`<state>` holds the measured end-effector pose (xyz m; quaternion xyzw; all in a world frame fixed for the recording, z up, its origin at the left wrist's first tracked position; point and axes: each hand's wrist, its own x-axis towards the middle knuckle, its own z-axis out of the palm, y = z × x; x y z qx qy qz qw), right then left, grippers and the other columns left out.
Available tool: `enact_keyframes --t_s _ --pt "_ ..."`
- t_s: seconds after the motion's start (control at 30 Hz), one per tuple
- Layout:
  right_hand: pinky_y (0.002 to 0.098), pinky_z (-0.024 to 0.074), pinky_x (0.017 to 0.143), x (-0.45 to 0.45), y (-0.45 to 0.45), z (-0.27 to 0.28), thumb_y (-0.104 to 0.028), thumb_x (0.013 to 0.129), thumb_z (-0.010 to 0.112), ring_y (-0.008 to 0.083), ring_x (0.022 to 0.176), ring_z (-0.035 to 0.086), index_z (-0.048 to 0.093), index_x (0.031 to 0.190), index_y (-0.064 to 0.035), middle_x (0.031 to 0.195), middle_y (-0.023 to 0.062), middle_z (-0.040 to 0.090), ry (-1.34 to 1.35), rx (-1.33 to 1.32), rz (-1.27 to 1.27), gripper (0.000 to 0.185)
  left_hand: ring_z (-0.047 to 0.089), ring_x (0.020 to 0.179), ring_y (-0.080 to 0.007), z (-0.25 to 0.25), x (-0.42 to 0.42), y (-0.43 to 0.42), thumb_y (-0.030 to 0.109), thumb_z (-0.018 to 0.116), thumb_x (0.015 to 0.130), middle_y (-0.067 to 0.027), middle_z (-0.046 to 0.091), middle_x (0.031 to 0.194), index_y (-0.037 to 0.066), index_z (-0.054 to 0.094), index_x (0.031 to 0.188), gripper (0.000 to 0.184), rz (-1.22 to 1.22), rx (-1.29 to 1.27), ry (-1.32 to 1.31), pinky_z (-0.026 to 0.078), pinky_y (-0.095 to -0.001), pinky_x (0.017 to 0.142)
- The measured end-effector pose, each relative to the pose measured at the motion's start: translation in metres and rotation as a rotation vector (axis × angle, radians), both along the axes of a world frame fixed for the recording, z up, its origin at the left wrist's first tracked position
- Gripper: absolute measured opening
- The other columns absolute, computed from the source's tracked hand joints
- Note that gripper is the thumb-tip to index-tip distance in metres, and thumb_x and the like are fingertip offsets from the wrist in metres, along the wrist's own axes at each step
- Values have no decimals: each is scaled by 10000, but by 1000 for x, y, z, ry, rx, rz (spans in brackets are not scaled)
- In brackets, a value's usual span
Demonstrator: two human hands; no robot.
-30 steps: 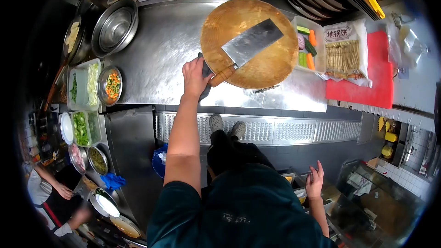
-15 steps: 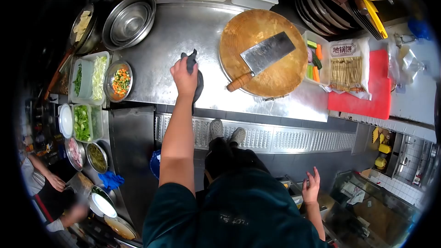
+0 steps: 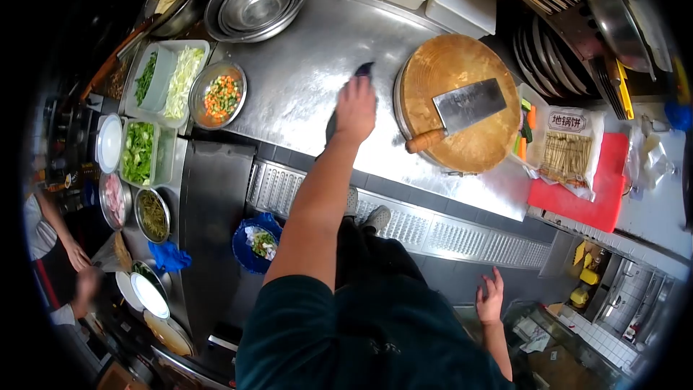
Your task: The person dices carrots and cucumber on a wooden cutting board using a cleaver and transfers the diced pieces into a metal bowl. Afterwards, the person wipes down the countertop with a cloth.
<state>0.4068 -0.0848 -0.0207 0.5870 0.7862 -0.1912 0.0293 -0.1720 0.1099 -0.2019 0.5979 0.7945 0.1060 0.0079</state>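
Observation:
My left hand (image 3: 355,108) presses down on a dark cloth (image 3: 364,69) against the steel counter (image 3: 303,50); one end of the cloth pokes out past the fingers, and more of it shows beside the wrist. To the right of that hand stands a thick round wooden chopping board (image 3: 426,65). A cleaver (image 3: 473,108) with a wooden handle lies flat across the board. Well away from the counter, my right hand (image 3: 489,300) hangs at my side, fingers apart and holding nothing.
Nested steel bowls (image 3: 213,11) and a bowl of diced vegetables (image 3: 221,97) stand on the left. A packet (image 3: 570,146) lies partly over a red board (image 3: 612,191). A blue basin (image 3: 245,249) holds scraps below. At lower left, another person's hand (image 3: 78,256) shows.
My left hand has slid the cloth along the counter toward the chopping board, away from the diced vegetables. The whole view has turned and shifted. My right hand stays at my side.

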Motion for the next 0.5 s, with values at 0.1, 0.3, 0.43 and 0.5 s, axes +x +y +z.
enact_keyframes --t_s 0.1,0.3,0.43,0.5 --pt "467 514 1093 9 8 -10 63 851 703 440 1359 554 698 1249 -40 1575 225 484 5 58 18 410 549 1319 -389 -9 -42 -87 86 575 919 -222 524 1446 -91 551 1401 514 259 9 94 518 -491 968" --pt "474 487 1139 0 12 -34 41 859 712 458 1380 536 705 1231 -32 1550 232 509 111 34 -38 379 588 1332 -360 -57 -138 -381 166 612 930 -176 678 1364 21 687 1261 369 781 -460 45 450 -449 1104" --pt "483 486 1139 -23 20 -30 37 859 717 459 1369 542 719 1223 -38 1522 235 533 132 5 19 372 597 1160 -439 8 -143 -468 358 559 1086 -239 642 1227 -41 603 1246 433 931 -110 105 482 -561 977" --pt "485 488 1136 -36 33 -36 28 862 720 454 1359 551 723 1226 -41 1508 237 545 188 19 70 370 626 1126 -481 -29 -154 -513 267 630 1030 -289 673 1244 -83 649 1229 403 827 -167 174 506 -534 1003"
